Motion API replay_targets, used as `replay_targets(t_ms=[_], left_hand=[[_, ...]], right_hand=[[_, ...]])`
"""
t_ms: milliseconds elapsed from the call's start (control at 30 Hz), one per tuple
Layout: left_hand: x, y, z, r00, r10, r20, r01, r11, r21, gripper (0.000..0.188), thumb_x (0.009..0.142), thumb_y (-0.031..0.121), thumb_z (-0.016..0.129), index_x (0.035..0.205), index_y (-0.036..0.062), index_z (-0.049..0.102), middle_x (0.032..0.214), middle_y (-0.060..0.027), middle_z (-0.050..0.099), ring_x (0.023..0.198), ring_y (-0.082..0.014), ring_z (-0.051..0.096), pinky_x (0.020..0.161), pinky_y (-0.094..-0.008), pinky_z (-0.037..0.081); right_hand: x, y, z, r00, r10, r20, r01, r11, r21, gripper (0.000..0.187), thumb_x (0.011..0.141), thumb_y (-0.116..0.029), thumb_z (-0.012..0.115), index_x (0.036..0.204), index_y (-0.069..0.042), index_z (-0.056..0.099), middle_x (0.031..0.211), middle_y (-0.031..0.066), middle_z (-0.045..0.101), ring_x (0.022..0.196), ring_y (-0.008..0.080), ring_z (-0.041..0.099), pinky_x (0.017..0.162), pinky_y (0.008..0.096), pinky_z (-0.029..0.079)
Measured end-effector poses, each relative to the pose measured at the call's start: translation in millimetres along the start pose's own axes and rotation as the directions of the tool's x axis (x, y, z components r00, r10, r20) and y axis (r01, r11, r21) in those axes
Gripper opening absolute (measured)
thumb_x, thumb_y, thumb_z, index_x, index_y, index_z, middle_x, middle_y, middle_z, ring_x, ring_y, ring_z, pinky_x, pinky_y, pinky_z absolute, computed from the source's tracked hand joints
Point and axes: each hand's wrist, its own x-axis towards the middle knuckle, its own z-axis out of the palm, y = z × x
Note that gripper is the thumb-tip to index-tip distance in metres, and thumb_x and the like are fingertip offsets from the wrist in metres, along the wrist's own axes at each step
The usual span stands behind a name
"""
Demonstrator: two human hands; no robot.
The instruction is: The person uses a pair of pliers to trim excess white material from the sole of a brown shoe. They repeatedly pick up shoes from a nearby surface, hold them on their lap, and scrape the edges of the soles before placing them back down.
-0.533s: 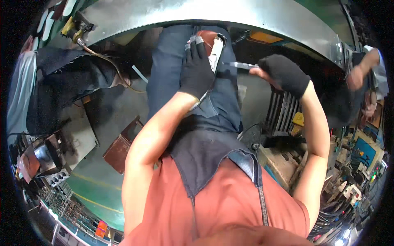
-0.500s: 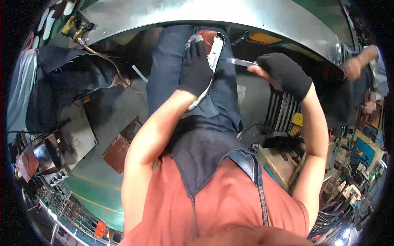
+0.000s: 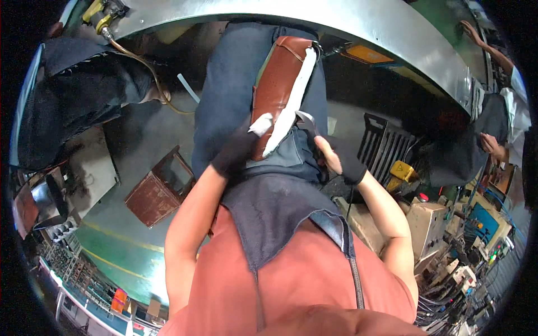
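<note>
A brown leather boot [image 3: 279, 75] rests lengthwise across my thighs, its long white bottom strip [image 3: 290, 109] turned toward the right. My left hand [image 3: 240, 150], in a dark glove with pale fingertips, grips the boot's near end from the left. My right hand [image 3: 342, 159], gloved with the thumb bare, is closed on a flat metal blade [image 3: 305, 121]. The blade's tip lies beside the white strip near its middle; whether it touches, I cannot tell. Its handle is hidden in my fist.
A curved metal bench [image 3: 269, 10] runs across ahead. At left, a yellow fitting [image 3: 102, 21] carries a hose near another person's leg [image 3: 84, 103]. A brown stool [image 3: 154, 196] stands left; a black slatted crate [image 3: 386, 143] and machinery [image 3: 428, 224] stand right. Another person's hand [image 3: 493, 147] shows far right.
My left hand has slid from the boot's far end to its near end, uncovering the brown leather. The right hand has come nearer and leftward with the blade.
</note>
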Motion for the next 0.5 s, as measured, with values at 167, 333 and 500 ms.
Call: replay_targets(t_ms=[167, 333, 500], left_hand=[[35.4, 10.8, 18.9, 0.870, 0.492, -0.010, -0.441, 0.788, 0.430, 0.049, 0.086, 0.026, 0.063, 0.121, -0.0037, 0.047, 0.117, -0.0198, 0.059, 0.109, -0.0305, 0.057, 0.092, -0.0379, 0.044], [38.2, 33.6, 21.9, 0.869, 0.495, -0.028, -0.442, 0.799, 0.408, 0.045, 0.082, 0.020, 0.065, 0.122, 0.0023, 0.052, 0.118, -0.0148, 0.059, 0.110, -0.0283, 0.056, 0.096, -0.0385, 0.043], [36.3, -3.8, 11.2, 0.857, 0.515, 0.001, -0.466, 0.777, 0.423, 0.058, 0.083, 0.023, 0.068, 0.124, -0.0039, 0.037, 0.119, -0.0176, 0.057, 0.108, -0.0293, 0.058, 0.091, -0.0370, 0.045]], right_hand=[[-27.1, -72.7, -34.8, 0.997, -0.061, 0.050, 0.072, 0.960, -0.271, 0.050, 0.097, -0.045, 0.043, 0.096, 0.002, 0.059, 0.076, 0.0060, 0.059, 0.067, 0.0132, 0.056, 0.062, 0.0293, 0.046], [-49.6, -129.5, -28.2, 0.912, -0.410, 0.034, 0.397, 0.855, -0.335, 0.040, 0.095, -0.035, 0.049, 0.079, 0.000, 0.056, 0.065, 0.0117, 0.052, 0.058, 0.0194, 0.049, 0.056, 0.0344, 0.040], [5.4, -58.3, 0.1, 0.930, -0.363, -0.056, 0.304, 0.847, -0.436, 0.047, 0.095, -0.044, 0.045, 0.083, -0.001, 0.061, 0.063, 0.0162, 0.052, 0.056, 0.0252, 0.050, 0.057, 0.0350, 0.042]])
